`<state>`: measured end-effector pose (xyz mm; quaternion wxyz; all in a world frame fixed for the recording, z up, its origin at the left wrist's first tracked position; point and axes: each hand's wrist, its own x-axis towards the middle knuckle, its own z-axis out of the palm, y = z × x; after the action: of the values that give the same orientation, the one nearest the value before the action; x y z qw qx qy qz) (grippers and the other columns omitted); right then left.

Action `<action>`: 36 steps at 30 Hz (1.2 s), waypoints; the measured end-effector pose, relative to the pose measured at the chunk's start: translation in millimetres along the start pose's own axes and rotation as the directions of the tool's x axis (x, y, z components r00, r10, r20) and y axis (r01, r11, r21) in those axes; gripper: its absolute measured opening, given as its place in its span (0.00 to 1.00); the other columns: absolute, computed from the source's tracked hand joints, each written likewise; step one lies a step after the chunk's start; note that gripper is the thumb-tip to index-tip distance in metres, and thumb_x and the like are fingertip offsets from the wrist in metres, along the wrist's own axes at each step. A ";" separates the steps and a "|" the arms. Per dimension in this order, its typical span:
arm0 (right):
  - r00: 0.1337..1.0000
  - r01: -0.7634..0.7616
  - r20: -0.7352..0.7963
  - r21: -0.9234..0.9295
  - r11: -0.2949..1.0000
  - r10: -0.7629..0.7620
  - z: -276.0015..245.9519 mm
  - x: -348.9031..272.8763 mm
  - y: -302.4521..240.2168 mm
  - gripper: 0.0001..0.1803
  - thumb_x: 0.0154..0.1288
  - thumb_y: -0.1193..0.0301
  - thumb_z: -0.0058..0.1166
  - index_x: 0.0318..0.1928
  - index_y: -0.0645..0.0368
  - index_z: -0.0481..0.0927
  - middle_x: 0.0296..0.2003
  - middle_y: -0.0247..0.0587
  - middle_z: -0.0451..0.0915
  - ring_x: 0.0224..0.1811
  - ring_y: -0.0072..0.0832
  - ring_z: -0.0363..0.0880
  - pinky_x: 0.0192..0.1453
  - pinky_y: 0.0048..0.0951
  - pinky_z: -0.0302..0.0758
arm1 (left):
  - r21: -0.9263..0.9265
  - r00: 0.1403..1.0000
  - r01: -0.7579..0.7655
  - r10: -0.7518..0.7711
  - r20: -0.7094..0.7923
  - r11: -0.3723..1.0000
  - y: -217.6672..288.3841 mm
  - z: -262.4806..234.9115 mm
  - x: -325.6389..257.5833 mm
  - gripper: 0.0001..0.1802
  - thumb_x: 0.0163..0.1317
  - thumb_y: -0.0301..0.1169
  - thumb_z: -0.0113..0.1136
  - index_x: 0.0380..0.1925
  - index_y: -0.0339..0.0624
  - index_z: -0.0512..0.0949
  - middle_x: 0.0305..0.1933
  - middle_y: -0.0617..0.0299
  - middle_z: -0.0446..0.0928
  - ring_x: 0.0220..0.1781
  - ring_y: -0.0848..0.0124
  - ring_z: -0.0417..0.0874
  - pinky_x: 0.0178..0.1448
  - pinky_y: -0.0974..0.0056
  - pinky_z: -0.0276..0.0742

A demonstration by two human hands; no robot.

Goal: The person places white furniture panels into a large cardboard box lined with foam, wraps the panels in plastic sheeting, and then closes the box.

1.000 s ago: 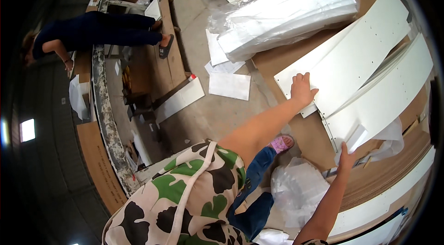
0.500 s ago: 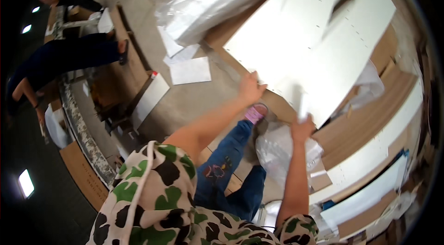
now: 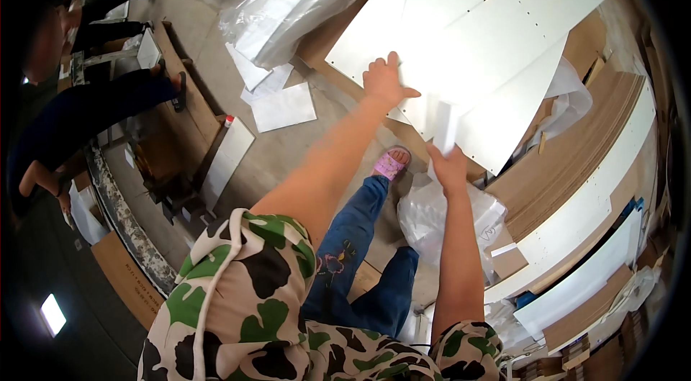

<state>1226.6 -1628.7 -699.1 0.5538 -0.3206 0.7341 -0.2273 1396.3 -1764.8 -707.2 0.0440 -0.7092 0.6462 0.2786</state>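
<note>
Grip: left hand (image 3: 383, 81) pressed flat on white drilled flat-pack board (image 3: 497, 35), right hand (image 3: 448, 165) clamped on its lower edge | stiff, smooth, likely heavy | best held at opposite edges

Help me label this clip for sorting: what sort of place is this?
Probably a flat-pack furniture workshop or warehouse floor. White drilled panels lie stacked on cardboard sheets, plastic wrapping lies about, the floor is bare concrete, and both hands handle a panel.
</note>
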 end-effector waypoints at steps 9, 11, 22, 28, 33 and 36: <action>0.966 -0.203 0.078 0.815 0.543 0.245 55.8 6.7 1.4 0.20 0.59 0.69 0.55 0.50 0.65 0.71 0.44 0.40 0.74 0.45 0.28 0.73 0.49 0.30 0.70 | -0.262 0.972 0.226 -0.236 -0.008 0.938 -21.7 19.5 -16.1 0.44 0.32 0.53 0.74 0.44 0.31 0.69 0.43 0.43 0.73 0.47 0.51 0.76 0.50 0.58 0.73; 0.975 -0.193 0.158 0.948 0.253 0.154 51.2 23.2 23.9 0.23 0.61 0.69 0.53 0.55 0.63 0.66 0.46 0.40 0.74 0.49 0.32 0.73 0.53 0.35 0.70 | -0.282 0.970 0.239 -0.215 0.113 0.929 -20.4 15.4 -16.8 0.46 0.30 0.53 0.75 0.43 0.30 0.69 0.43 0.42 0.73 0.47 0.51 0.75 0.50 0.57 0.73; 0.936 -0.341 0.273 0.857 0.386 0.221 59.2 -1.7 40.0 0.26 0.59 0.69 0.55 0.58 0.60 0.66 0.53 0.37 0.71 0.55 0.32 0.69 0.58 0.34 0.66 | -0.652 0.967 0.232 -0.102 0.232 0.722 -78.4 55.7 -46.4 0.32 0.32 0.41 0.77 0.34 0.35 0.71 0.34 0.50 0.76 0.37 0.58 0.79 0.39 0.60 0.74; 0.956 -0.287 0.236 0.879 0.381 0.175 61.1 15.2 19.3 0.25 0.59 0.69 0.56 0.57 0.61 0.67 0.53 0.37 0.71 0.55 0.31 0.68 0.60 0.34 0.64 | -0.848 0.879 0.469 -0.222 0.422 0.246 -89.9 65.6 -28.4 0.28 0.43 0.34 0.73 0.41 0.32 0.71 0.39 0.53 0.77 0.36 0.66 0.80 0.36 0.62 0.78; 0.974 -0.217 0.167 0.886 0.410 0.155 53.2 -2.3 7.2 0.22 0.59 0.72 0.55 0.54 0.65 0.69 0.51 0.40 0.70 0.54 0.32 0.68 0.58 0.32 0.65 | -0.825 0.844 0.530 -0.025 0.536 0.198 -85.9 25.6 -45.3 0.26 0.47 0.32 0.70 0.46 0.35 0.72 0.41 0.57 0.78 0.40 0.68 0.80 0.41 0.66 0.77; 0.988 -0.155 0.134 0.915 0.373 0.080 14.2 -59.9 2.7 0.24 0.59 0.73 0.52 0.56 0.67 0.67 0.55 0.45 0.68 0.58 0.35 0.66 0.63 0.36 0.62 | -0.888 0.850 0.456 0.270 0.453 0.056 -68.2 -6.0 -94.9 0.21 0.49 0.30 0.67 0.45 0.39 0.76 0.39 0.62 0.79 0.39 0.73 0.79 0.42 0.69 0.76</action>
<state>1250.5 -1583.2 -665.0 0.6774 0.0864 0.4856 -0.5457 1461.6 -1671.6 -679.5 -0.2642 -0.4803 0.1862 0.8154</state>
